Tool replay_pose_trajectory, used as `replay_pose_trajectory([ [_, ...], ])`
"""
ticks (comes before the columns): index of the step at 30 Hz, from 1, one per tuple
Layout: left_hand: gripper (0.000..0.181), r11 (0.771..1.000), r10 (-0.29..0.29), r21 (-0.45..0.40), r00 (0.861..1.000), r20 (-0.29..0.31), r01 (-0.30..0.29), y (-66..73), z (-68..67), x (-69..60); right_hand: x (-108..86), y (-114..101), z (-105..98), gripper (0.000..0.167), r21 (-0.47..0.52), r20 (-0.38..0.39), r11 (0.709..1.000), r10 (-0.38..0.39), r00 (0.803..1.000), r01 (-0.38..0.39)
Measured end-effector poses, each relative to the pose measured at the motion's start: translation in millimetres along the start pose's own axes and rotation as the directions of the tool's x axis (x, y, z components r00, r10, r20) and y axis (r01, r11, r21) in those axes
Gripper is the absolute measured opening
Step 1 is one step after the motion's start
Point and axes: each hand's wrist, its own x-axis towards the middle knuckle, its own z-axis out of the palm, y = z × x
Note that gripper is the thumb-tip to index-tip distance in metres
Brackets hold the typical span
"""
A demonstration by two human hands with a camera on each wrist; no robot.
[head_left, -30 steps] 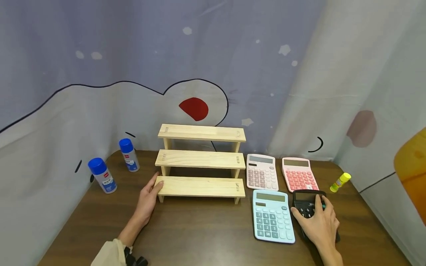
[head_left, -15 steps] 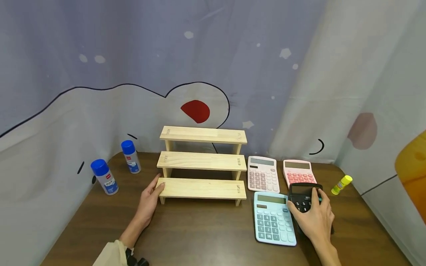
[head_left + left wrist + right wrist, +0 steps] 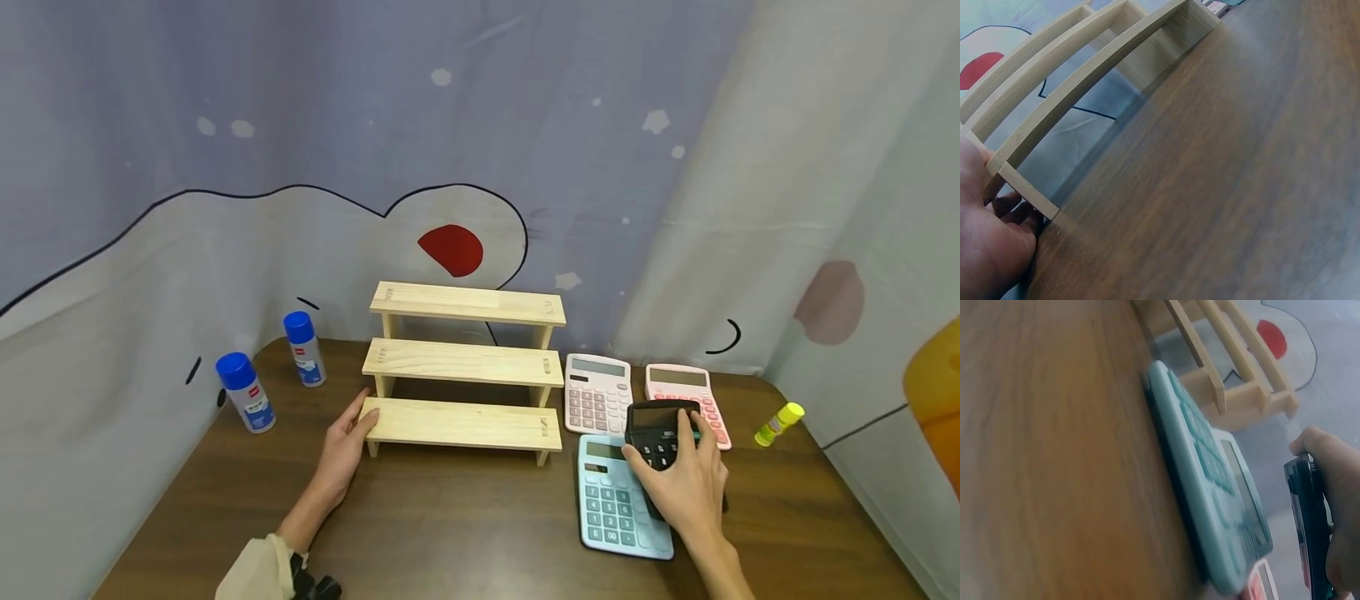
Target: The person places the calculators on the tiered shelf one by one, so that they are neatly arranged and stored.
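Nearest, near five o'clock in the head view, lies one light-blue rectangular calculator. At four, the right hand grips one black rectangular calculator above the brown tabletop. Between seven and eight, the left hand grips the lowest shelf of one pale wooden three-tier stand, itself at six. Beyond, near four: two pink rectangular calculators, one yellow cylindrical stick. Between eight and nine: two blue-capped white cylinders.

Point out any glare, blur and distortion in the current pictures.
Head view: a pale sheen lies on the brown wood-grain tabletop at bottom centre; left wrist view: the pale wooden three-tier shelf looks bowed, probably lens distortion; right wrist view: the light blue rectangular calculator looks soft, and the tabletop grain is smeared.
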Motion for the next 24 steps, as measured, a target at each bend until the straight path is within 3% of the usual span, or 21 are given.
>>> replay_pose_trajectory([
  [14,0.063,1.0,0.026,0.0,1.0,-0.008,-0.026,2.7,0.1,3.4,3.0,-44.2,22.1,0.099,0.094,0.024,0.994,-0.058,0.998,0.055],
  [24,0.064,1.0,0.022,-0.01,1.0,-0.008,-0.022,-1.2,0.9,0.7,10.7,-84.4,36.9,0.098,0.075,0.115,0.988,-0.14,0.983,0.132],
])
